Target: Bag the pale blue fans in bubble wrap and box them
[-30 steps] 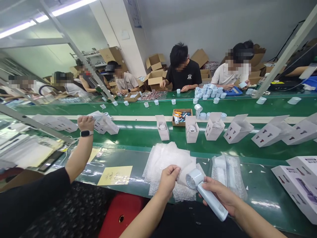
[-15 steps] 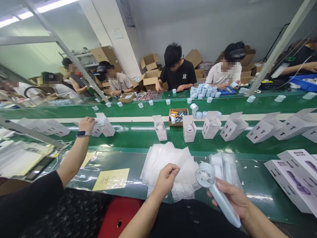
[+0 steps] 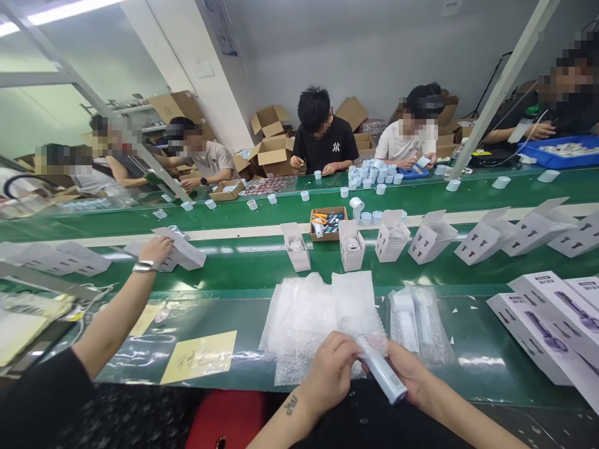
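A light blue handheld fan [image 3: 384,378] is tilted in front of me, its handle end toward my body. Its head is inside a clear bubble-wrap bag [image 3: 355,293], seen only dimly through the plastic. My left hand [image 3: 333,369] pinches the bag near its mouth, beside the fan's handle. On the other side, my right hand [image 3: 406,368] grips the fan, its fingers partly hidden behind the bag and handle. Under and left of the bag lies a pile of bubble-wrap bags [image 3: 299,312]. Two wrapped fans [image 3: 416,318] lie just beyond my right hand.
Open white boxes [image 3: 296,248] stand along the green conveyor [image 3: 243,262]. Printed boxes [image 3: 538,337] are stacked at right. A yellow paper [image 3: 200,357] lies left. A neighbour's hand [image 3: 156,249] touches a box. Co-workers sit opposite, near blue fan parts [image 3: 374,171].
The fan's head has gone into a bubble-wrap bag. My left hand has moved right to the fan, holding the bag. The neighbour's hand has shifted left along with the camera view.
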`<state>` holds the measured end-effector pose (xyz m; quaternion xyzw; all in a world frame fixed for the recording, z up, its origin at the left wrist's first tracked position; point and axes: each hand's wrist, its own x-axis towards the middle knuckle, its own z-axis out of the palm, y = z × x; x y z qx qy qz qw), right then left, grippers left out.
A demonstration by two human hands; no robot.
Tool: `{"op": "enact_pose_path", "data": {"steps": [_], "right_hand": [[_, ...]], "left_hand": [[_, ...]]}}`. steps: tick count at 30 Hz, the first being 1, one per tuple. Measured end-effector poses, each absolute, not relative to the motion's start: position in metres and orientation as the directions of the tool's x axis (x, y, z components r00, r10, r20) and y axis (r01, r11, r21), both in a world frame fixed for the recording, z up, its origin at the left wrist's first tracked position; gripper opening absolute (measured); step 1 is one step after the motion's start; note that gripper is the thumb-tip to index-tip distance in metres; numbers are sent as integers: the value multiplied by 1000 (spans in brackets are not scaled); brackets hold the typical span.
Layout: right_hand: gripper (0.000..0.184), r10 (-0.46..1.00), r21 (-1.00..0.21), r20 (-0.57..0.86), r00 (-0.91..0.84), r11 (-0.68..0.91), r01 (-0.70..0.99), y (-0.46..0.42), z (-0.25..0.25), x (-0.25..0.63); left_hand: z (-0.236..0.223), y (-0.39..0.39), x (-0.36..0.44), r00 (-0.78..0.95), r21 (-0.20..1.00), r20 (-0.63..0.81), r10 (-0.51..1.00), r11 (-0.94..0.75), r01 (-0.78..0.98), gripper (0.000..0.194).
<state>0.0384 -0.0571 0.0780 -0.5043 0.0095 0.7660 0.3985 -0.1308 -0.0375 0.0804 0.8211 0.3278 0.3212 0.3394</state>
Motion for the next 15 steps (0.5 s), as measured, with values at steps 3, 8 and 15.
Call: {"op": "enact_pose_path", "data": {"steps": [3,8,15], "right_hand": [[20,559,-364,-820,-125,-677,-640,-64,68,43],[31,718,-618,-696,-33,-621,-483,-87,58,61],[45,801,-722,-590,-98,-579,-378,-87,90,67]], "left_hand": [[85,-40,-130,535,842,163,829,-400,362,20],[91,-45,-124,529,923,-76,845,-142,359,15],[91,-38,-124,410,962,-108,906,-8,271,21]]}}
